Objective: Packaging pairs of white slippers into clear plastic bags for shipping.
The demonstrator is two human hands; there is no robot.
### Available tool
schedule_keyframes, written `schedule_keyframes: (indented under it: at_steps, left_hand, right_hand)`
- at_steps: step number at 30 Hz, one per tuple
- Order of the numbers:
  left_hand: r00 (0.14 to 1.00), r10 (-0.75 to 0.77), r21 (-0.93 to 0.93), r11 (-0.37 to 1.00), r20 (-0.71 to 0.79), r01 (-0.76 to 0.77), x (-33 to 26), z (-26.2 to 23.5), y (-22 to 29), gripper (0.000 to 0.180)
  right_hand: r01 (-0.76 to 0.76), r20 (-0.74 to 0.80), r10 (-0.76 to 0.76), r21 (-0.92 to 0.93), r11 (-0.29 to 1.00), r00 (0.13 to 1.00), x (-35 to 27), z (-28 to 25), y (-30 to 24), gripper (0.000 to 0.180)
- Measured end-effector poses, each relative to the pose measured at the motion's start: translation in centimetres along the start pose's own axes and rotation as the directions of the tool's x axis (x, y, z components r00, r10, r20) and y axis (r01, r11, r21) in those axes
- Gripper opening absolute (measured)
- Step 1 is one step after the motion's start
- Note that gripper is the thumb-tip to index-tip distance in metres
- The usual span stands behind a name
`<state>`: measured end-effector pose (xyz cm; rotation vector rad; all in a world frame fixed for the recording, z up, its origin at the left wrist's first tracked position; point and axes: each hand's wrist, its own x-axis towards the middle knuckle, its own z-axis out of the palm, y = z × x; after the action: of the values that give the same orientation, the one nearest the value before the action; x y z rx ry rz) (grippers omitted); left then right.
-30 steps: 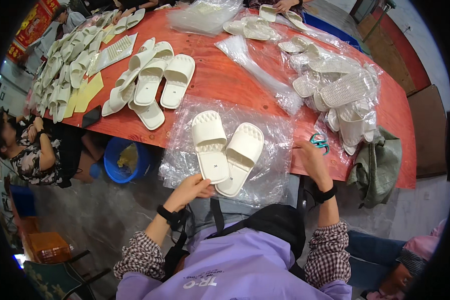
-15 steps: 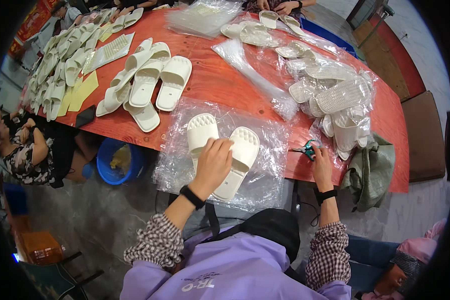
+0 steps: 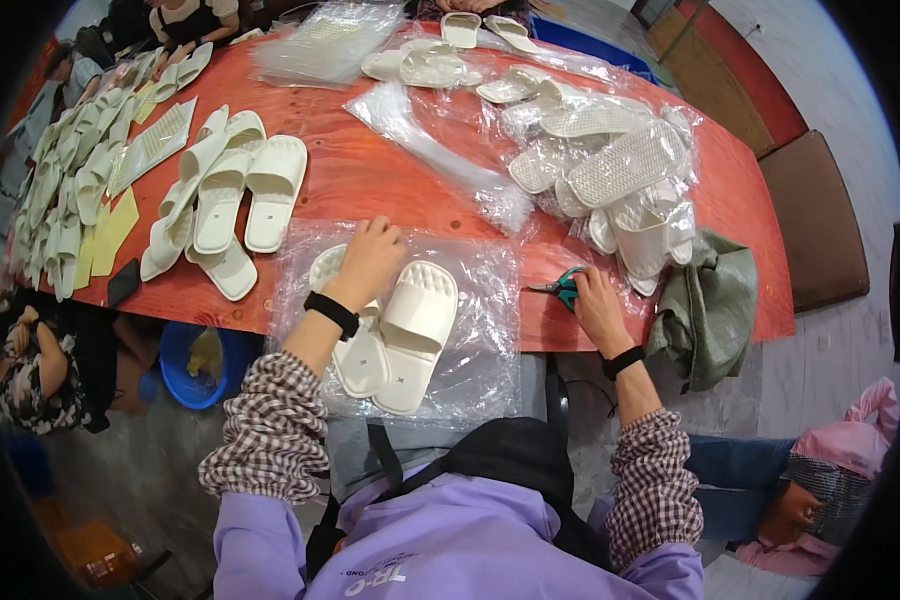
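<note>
Two cream slippers lie side by side, toe ends away from me, on a clear plastic bag [image 3: 485, 330] at the table's near edge. The right slipper [image 3: 418, 325] shows whole, its strap upward. My left hand [image 3: 368, 265] covers part of the left slipper [image 3: 363, 365]; its partly bent fingers reach past the toe, over the bag. No object shows in these fingers, which look slightly apart. To the right, my right hand [image 3: 600, 308] is closed around the teal handles of small scissors [image 3: 567, 288], blades pointing left, low over the table.
On the red table [image 3: 390, 190], loose slippers [image 3: 245, 190] stand left of the bag, with a large heap [image 3: 80, 190] farther left. Bagged slippers [image 3: 625, 165] pile up at right beside a green sack [image 3: 705, 310]. Flat plastic bags [image 3: 320, 45] lie at the back. A blue tub [image 3: 195, 390] sits below.
My left hand has left the right slipper's strap and moved to the left slipper's toe end. My right hand still holds the scissors. The whole view has shifted.
</note>
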<state>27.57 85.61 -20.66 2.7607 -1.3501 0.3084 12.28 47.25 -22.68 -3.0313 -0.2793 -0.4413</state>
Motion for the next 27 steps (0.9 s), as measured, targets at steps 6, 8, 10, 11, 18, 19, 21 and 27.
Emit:
schedule_keyframes:
  at_steps: [6, 8, 10, 11, 18, 19, 21, 27]
  left_hand:
    - [0.981, -0.08, -0.341, 0.93, 0.174, 0.136, -0.5, -3.1, -2.1, 0.008]
    - [0.983, -0.093, -0.374, 0.916, 0.156, 0.146, -1.4, -3.9, -3.2, 0.01]
    - [0.988, -0.084, -0.413, 0.901, 0.131, 0.132, -1.9, -4.5, -3.7, 0.012]
    - [0.991, -0.081, -0.415, 0.902, 0.108, 0.119, -2.2, -4.7, -3.8, 0.011]
    - [0.999, -0.013, -0.25, 0.968, 0.044, 0.024, -2.0, -4.9, -2.7, 0.013]
    - [0.999, -0.016, -0.242, 0.97, 0.042, 0.026, -2.1, -5.1, -2.5, 0.013]
    - [1.0, -0.014, -0.213, 0.977, 0.014, 0.016, -2.2, -5.4, -2.2, 0.013]
    - [1.0, -0.001, -0.182, 0.983, -0.008, -0.001, -1.4, -5.6, -1.6, 0.011]
  right_hand:
    - [-0.204, 0.315, 0.164, 0.1, 0.974, 0.935, -0.9, -3.1, 1.3, 0.027]
    - [-0.198, 0.3, 0.119, 0.247, 0.949, 0.947, -0.1, -5.4, -0.4, 0.032]
    - [-0.197, 0.309, 0.101, 0.299, 0.934, 0.946, 1.2, -8.4, -3.2, 0.034]
    - [-0.218, 0.358, 0.074, 0.38, 0.899, 0.931, 2.3, -9.6, -5.1, 0.036]
    - [0.301, 0.164, -0.344, 0.239, 0.923, 0.925, 9.7, -6.7, -12.9, 0.045]
    - [0.307, 0.156, -0.348, 0.239, 0.921, 0.924, 10.7, -6.3, -13.9, 0.045]
    - [0.342, 0.199, -0.354, 0.094, 0.935, 0.914, 12.3, -5.9, -15.5, 0.052]
    - [0.451, 0.211, -0.429, -0.069, 0.89, 0.878, 14.2, -5.3, -17.1, 0.045]
